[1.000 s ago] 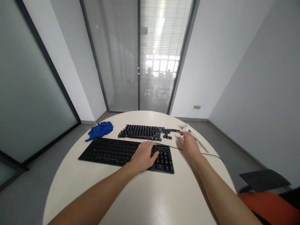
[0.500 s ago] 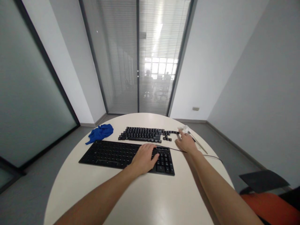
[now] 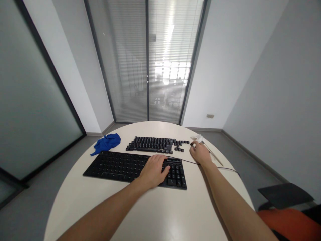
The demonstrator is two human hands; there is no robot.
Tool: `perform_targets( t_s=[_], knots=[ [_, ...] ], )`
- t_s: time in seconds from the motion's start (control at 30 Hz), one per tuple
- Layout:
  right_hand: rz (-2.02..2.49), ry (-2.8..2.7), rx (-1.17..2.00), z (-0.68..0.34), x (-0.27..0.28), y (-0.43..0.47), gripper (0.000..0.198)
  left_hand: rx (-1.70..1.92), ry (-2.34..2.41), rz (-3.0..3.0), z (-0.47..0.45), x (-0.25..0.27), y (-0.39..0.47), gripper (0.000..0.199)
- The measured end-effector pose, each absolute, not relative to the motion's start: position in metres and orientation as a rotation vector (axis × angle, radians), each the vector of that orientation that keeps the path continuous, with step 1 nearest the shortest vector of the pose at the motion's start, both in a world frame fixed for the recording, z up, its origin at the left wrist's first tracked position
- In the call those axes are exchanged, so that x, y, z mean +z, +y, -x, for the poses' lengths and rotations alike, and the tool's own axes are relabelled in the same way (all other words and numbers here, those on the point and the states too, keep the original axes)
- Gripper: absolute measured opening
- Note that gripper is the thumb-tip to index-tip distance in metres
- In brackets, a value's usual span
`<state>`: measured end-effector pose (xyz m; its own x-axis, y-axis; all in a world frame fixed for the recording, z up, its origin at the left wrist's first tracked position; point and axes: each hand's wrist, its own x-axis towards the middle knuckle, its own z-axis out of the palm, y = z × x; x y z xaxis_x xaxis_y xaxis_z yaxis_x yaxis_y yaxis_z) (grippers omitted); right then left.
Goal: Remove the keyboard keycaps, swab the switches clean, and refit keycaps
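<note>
A black keyboard [image 3: 115, 166] lies near the middle of the table. Its number pad at the right has keycaps on it, while the main part shows bare key sockets. My left hand [image 3: 152, 170] rests across its right half, fingers laid flat toward the back edge and thumb apart on the number pad side. Beyond the keyboard, loose black keycaps [image 3: 151, 144] are laid out in rows like a key layout. To the right of these rows, my right hand [image 3: 200, 154] is just above the table, its fingertips pinching a small black keycap [image 3: 192, 144].
A blue cloth [image 3: 106, 143] lies crumpled at the back left. Behind my right hand are a white crumpled tissue [image 3: 198, 138] and a thin light stick [image 3: 215, 156]. The keyboard's cable [image 3: 188, 161] runs right, under my right wrist. An orange chair [image 3: 288, 221] stands right of the table.
The right hand has drawn slightly right, away from the end of the keycap rows, and a small keycap now shows at its fingertips. My left hand has stayed on the keyboard.
</note>
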<state>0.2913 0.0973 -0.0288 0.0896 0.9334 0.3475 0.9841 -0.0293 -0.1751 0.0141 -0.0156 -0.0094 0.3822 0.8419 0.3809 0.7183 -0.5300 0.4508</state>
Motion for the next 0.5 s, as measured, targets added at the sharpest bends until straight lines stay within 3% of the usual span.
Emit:
perform_targets(
  t_s=[0.5],
  knots=[
    [1.942,-1.887,-0.173,-0.2986,-0.0288,0.0977,0.02,0.884,1.357,-2.474,-0.0147,-0.0108,-0.0151,0.029]
  ],
)
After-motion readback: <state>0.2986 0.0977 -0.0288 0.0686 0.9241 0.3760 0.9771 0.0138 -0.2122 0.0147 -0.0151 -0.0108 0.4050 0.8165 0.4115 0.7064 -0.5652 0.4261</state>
